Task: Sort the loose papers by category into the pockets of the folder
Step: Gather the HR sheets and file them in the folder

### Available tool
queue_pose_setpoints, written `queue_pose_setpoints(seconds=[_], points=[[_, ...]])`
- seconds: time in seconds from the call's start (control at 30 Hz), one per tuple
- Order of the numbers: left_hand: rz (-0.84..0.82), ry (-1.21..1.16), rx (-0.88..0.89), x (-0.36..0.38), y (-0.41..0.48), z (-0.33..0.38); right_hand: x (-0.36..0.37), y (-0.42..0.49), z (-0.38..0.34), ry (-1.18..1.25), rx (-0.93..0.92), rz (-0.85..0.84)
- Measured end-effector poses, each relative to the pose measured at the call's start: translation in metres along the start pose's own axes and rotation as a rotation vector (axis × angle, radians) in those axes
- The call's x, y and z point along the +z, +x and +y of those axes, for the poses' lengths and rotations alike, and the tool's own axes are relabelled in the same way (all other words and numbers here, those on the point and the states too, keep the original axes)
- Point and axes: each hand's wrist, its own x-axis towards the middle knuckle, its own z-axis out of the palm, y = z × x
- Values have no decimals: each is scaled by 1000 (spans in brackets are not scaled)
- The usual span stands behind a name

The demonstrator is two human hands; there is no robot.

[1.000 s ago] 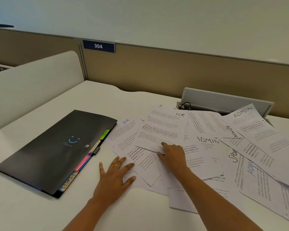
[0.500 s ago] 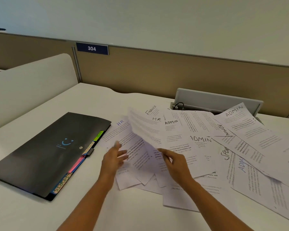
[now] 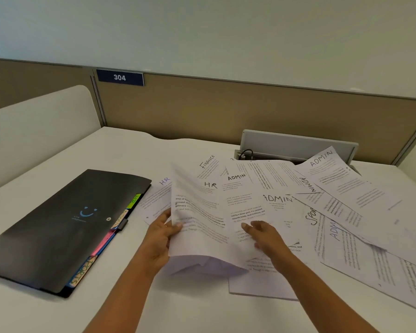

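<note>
A black folder (image 3: 58, 227) lies closed on the white desk at the left, with coloured tabs along its right edge. Loose printed papers (image 3: 334, 207) headed ADMIN, HR, FINANCE and SPORTS lie spread over the middle and right. My left hand (image 3: 162, 234) grips the left edge of a lifted sheet (image 3: 199, 222) that curves up off the pile. My right hand (image 3: 265, 234) hovers just right of that sheet, fingers spread, over the papers and holding nothing that I can see.
A grey raised cable flap (image 3: 296, 145) with a black cable stands behind the papers. A tan partition with a blue 304 sign (image 3: 119, 77) closes off the back. A white divider (image 3: 34, 131) borders the desk at the left.
Both hands came up off the flat papers. The right hand lifted a sheet from the pile, the left hand took its edge, and the right hand has let go.
</note>
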Motion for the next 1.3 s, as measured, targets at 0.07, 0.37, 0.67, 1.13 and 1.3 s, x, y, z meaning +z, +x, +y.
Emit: queue_pose_setpoints(seconds=[0.07,0.37,0.67,1.13,1.3], points=[[-78,-45,40,6,-6,1,0,-2,-2,176,71,-51],[-214,-136,66,7,-19,-2,-14,-13,-12,228,110,-138],[-425,-306,152,22,-22,19,0,-32,-24,458,170,-449],[538,876,166,-22,21,-26,-34,-9,17,240,-76,161],[577,1293,41,-17,44,-42,-36,-5,28,224,-49,166]])
